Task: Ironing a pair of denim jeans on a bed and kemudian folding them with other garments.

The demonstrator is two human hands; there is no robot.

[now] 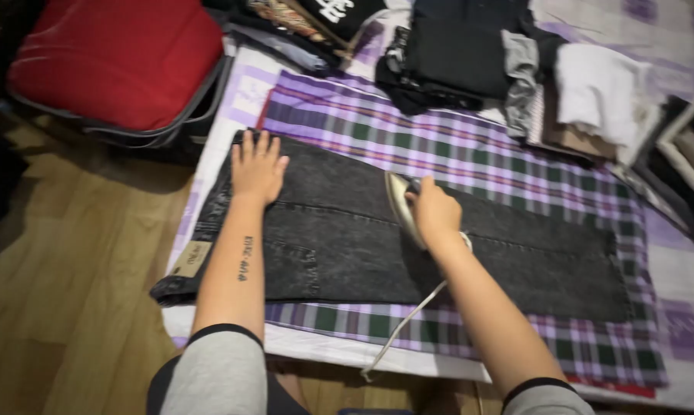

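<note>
Under the right hand (437,213), closed around the iron (403,206), the dark jeans (339,230) stretch lengthwise both ways across the plaid cloth (470,154); the left hand (257,165), open and flat, presses the waistband end beyond the iron

Both bare forearms are reaching out toward twelve o'clock from grey sleeves with dark cuffs, the left arm running nearly straight up the view and the right arm slanting toward eleven o'clock. The left hand (257,167) is lying flat, palm down, fingers spread and pointing to twelve o'clock, with a small dark tattoo showing on the inner forearm. The right hand (434,213) is curling closed in a fist-like grip, knuckles turned toward ten o'clock, wrist slightly bent.
</note>
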